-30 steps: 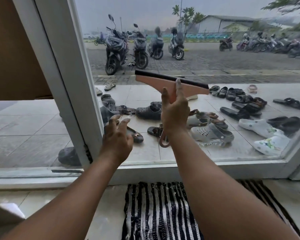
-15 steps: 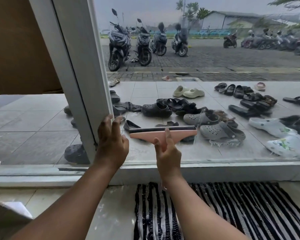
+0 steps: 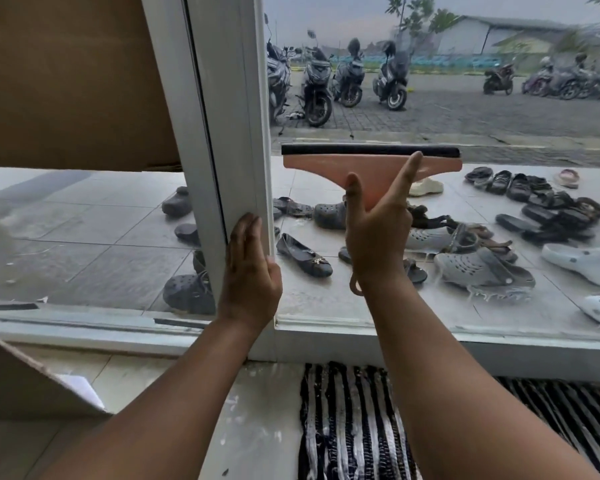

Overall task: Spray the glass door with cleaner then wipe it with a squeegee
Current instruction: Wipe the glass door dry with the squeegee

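Note:
A pink squeegee (image 3: 326, 164) with a black rubber blade lies level against the glass door (image 3: 465, 98), its left end close to the white door frame (image 3: 229, 133). My right hand (image 3: 378, 233) grips its handle from below, with the thumb and index finger stretched up along the pink body. The handle's loop end shows under my wrist. My left hand (image 3: 248, 268) rests flat on the frame's lower edge, fingers straight. Foam streaks cling low on the glass at the right. No spray bottle is in view.
A black-and-white striped mat (image 3: 354, 427) lies on the tiled floor under the door. Brown cardboard (image 3: 66, 81) covers the upper left, and another piece (image 3: 25, 382) lies at the lower left. Outside, several shoes and sandals (image 3: 482, 268) lie on the tiles and scooters (image 3: 317, 88) stand beyond.
The squeegee went down to the bottom of the glass, then came back up and to the left near the frame. My left hand moved from in front of the glass onto the frame.

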